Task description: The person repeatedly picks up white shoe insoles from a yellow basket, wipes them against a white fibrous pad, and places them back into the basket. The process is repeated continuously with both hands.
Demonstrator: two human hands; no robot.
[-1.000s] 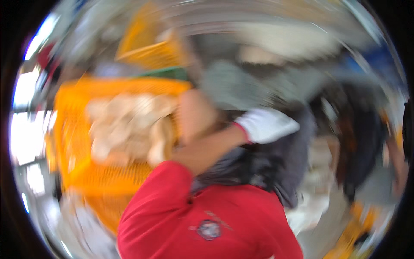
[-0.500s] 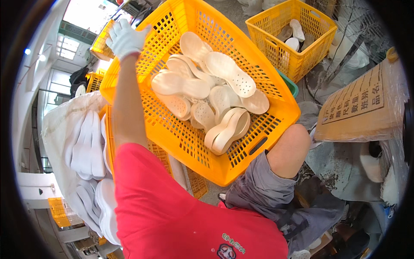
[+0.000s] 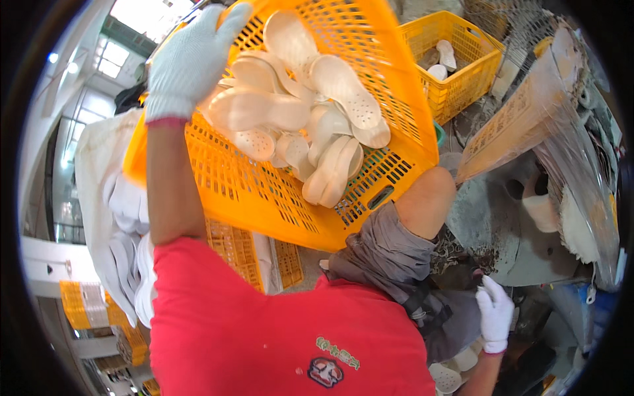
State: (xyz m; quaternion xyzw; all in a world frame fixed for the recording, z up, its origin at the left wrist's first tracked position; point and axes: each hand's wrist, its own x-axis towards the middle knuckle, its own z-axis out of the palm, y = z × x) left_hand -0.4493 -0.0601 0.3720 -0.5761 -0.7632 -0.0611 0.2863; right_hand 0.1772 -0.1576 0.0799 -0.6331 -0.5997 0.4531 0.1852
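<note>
A large orange plastic basket [image 3: 389, 191] is tilted in front of me, its left side raised. Pale shoe soles [image 3: 347, 89], several with small holes at one end, lie heaped inside it. My left hand [image 3: 188, 66], in a pale knitted glove, is at the basket's far left rim, closed over it; the fingertips are partly hidden. The basket's near right corner sits against my bent knee. Low at the right, my right hand [image 3: 495, 313], in a white glove, hangs with fingers a little apart and nothing visible in it. It is beside the leg of my grey shorts.
A smaller orange crate [image 3: 462, 92] with a few soles stands at the back right. At the right are a plastic-wrapped carton [image 3: 508, 132] and grey sheet material [image 3: 508, 231]. To the left, a white sack [image 3: 99, 171] holds white soles [image 3: 122, 257]. More orange crates [image 3: 234, 254] are below the basket.
My left hand has gone from spread fingers to the basket's rim and appears closer. The basket's left side has risen. My right hand has come into view at the lower right.
</note>
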